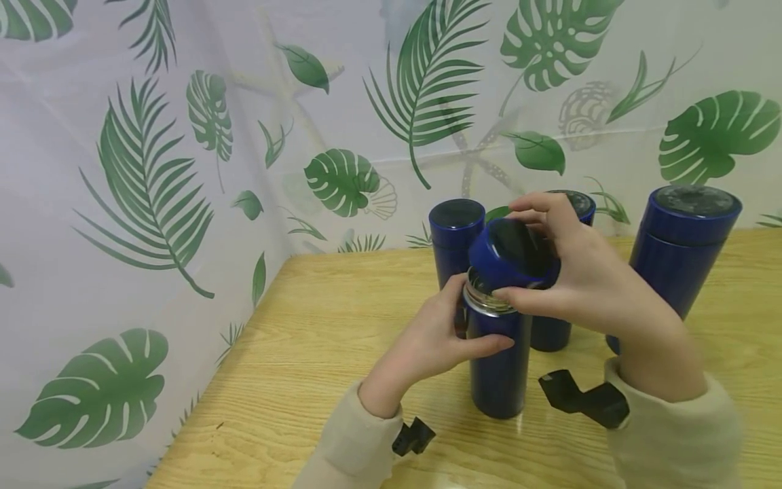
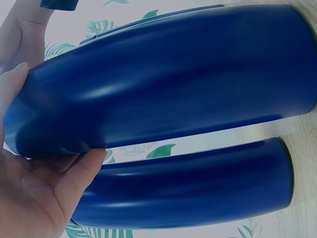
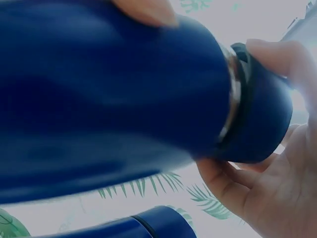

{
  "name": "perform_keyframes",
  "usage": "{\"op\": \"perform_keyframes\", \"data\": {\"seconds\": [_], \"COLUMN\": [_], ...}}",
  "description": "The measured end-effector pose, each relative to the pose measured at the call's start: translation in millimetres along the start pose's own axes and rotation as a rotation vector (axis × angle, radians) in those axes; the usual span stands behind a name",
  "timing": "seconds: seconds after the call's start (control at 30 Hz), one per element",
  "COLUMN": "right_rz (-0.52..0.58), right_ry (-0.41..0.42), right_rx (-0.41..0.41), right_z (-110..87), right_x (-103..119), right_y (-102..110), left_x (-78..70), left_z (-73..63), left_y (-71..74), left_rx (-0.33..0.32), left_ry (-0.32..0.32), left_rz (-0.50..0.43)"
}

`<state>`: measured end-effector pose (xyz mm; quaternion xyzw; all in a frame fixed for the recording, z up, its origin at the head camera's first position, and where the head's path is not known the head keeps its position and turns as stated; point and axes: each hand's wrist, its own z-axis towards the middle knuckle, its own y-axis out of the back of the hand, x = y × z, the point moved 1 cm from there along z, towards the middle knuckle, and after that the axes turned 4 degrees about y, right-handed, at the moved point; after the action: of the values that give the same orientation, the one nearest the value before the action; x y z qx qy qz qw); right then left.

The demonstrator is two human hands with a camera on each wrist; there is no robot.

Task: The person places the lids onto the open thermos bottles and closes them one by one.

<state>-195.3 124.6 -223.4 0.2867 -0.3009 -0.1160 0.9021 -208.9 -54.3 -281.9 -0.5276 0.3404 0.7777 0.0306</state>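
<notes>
A dark blue thermos bottle stands upright on the wooden table, its silver threaded neck showing. My left hand grips it just below the neck, thumb across the front. In the left wrist view the fingers curl round the upper end of the bottle body. My right hand holds the blue lid with its black top, tilted over the bottle mouth. In the right wrist view the lid sits at a slant against the metal rim, with the thumb and fingers on opposite sides of it.
Behind the hands stand more lidded blue bottles: one at the left, one partly hidden by the right hand, and a larger-looking one at the right. A leaf-patterned curtain hangs along the back and left of the table.
</notes>
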Motion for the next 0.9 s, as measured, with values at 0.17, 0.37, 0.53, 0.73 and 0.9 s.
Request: {"op": "perform_keyframes", "data": {"seconds": [0.17,0.37,0.53,0.73,0.9], "right_rz": [-0.063,-0.082,-0.089,-0.099,-0.094], "right_ry": [0.02,0.018,-0.013,-0.03,-0.05], "right_rx": [0.023,0.042,0.081,0.137,0.175], "right_z": [2.3,2.7,2.8,3.7,3.9], "right_x": [0,0,0,0,-1], "right_y": [-7,-7,-6,-5,-5], "left_x": [0.3,4.6,-1.8,-19.6,-5.3], "left_z": [0.6,1.8,0.1,-6.1,-2.0], "left_y": [-0.8,-1.1,-0.3,2.4,1.4], "left_rx": [0.021,0.011,0.007,0.004,0.004], "left_ry": [-0.036,-0.055,-0.043,-0.042,-0.035], "left_rz": [-0.009,0.017,0.03,0.041,0.04]}}
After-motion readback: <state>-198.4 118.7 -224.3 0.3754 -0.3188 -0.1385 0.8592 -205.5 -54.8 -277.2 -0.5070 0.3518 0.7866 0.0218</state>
